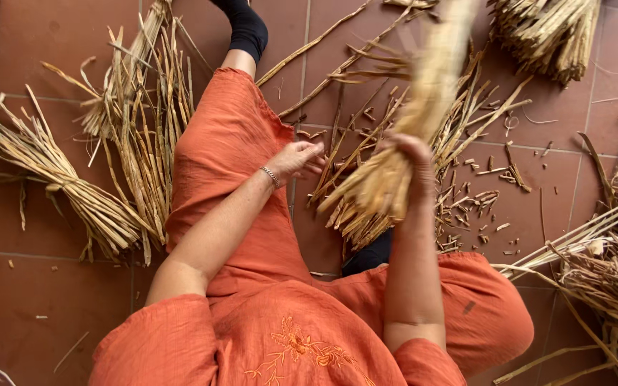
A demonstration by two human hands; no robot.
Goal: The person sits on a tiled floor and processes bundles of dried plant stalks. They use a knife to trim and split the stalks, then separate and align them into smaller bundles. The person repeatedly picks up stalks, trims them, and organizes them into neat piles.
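Soft, even daylight is falling across the terracotta tiled floor [51,57], giving warm colour and no glare. Shadows are lying faint and short beneath the tied sheaves of pale dry straw [73,193] (no clear direction of light is showing). The long pale straw bundle [413,125] in the right hand [413,154] is smearing with motion blur, its upper end nearly dissolving. The left hand [296,159] is staying fairly crisp. Straight tile joints are bowing slightly near the edges, where detail is softening.
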